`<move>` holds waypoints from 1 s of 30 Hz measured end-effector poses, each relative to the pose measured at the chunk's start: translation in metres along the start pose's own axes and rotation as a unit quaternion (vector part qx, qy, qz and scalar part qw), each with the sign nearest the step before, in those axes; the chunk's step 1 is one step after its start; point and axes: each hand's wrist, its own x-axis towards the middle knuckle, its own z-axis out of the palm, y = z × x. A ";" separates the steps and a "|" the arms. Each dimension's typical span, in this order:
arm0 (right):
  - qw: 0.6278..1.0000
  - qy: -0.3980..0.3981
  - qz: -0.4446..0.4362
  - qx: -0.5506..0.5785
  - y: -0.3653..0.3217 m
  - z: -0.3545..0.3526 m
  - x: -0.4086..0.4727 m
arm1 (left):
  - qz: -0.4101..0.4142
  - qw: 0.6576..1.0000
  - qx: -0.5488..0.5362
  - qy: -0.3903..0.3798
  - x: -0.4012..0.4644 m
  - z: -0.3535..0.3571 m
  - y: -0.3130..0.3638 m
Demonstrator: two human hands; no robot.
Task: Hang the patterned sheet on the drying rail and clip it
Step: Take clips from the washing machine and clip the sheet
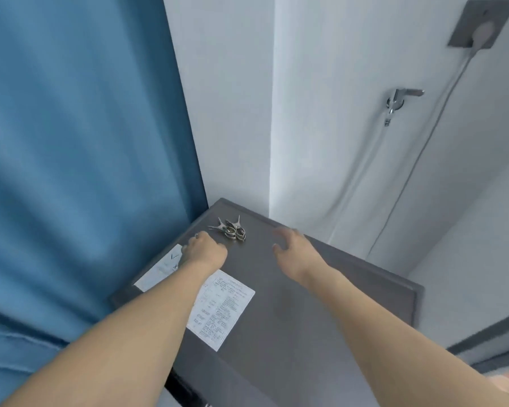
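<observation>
I see a big blue curtain point(80, 160) filling the left side of my view, hanging down past the back left corner of the counter point(321, 318). To the right of it stands a white wall point(224, 98), which meets a second white panel with a metal lever handle point(401, 102) on it. Higher up on that panel sits a grey socket plate point(482, 23) with a pale plug in it, and a thin cable point(417, 160) runs from the plug down toward the floor.

The counter is a dark grey flat top with a raised edge. My two bare forearms reach out over it from the bottom of the view. A printed paper sheet point(222, 309) lies flat on the counter between my forearms, partly under the left one, and a second white paper point(160, 268) lies near the counter's left edge, just beside the left wrist.

My left hand point(206, 249) rests low over the counter with its fingers curled under; I cannot tell whether this grip pinches anything. My right hand point(294, 246) hovers above the counter with the fingers spread and slightly bent, holding nothing; it is blurred.

A small heap of metal clips point(231, 229) lies on the counter toward its far left corner, just beyond the left hand's knuckles and well to the left of the right hand's fingertips. The patterned sheet and the drying rail do not show in my view.
</observation>
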 end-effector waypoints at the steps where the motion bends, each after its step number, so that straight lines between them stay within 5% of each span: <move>1: 1.000 -0.004 -0.005 0.000 0.006 0.010 0.014 | -0.017 1.000 -0.014 0.001 0.015 0.014 -0.004; 13: 0.994 0.007 -0.104 -0.032 0.006 0.098 0.130 | -0.058 0.966 -0.028 0.251 0.074 0.095 -0.038; 21: 0.969 -0.046 -0.125 -0.207 -0.007 0.106 0.168 | -0.064 0.960 -0.062 0.266 0.077 0.099 -0.041; 30: 0.970 -0.025 -0.095 -0.222 0.002 0.093 0.143 | -0.023 0.944 -0.155 0.291 0.069 0.093 -0.042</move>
